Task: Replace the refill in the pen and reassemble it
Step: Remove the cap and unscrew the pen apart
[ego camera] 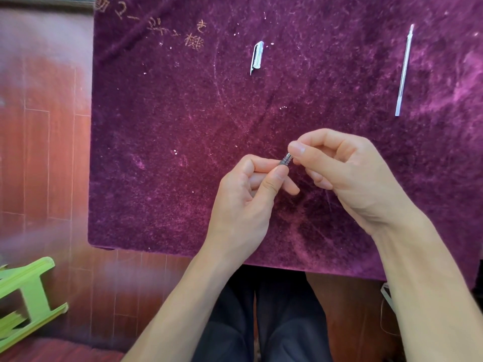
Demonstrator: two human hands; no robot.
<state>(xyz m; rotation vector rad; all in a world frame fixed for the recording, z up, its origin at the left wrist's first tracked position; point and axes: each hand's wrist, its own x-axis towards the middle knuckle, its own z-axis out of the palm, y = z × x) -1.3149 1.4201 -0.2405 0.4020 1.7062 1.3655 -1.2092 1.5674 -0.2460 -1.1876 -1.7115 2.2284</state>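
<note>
Over the near middle of the purple velvet cloth point(183, 126), both hands hold one pen point(285, 160). Only a short dark ribbed grip section of the pen shows between the fingers; the rest is hidden in my left hand point(251, 189), which pinches it with thumb and fingers. My right hand point(345, 173) pinches the pen's tip end with thumb and forefinger. A clear pen cap point(257, 57) with a clip lies farther back at the centre. A thin refill point(404, 71) lies at the back right, pointing away from me.
The cloth covers a small table whose near edge runs just above my lap. A green plastic stool point(26, 296) lies tipped on the red wooden floor at the lower left. Small white specks dot the cloth.
</note>
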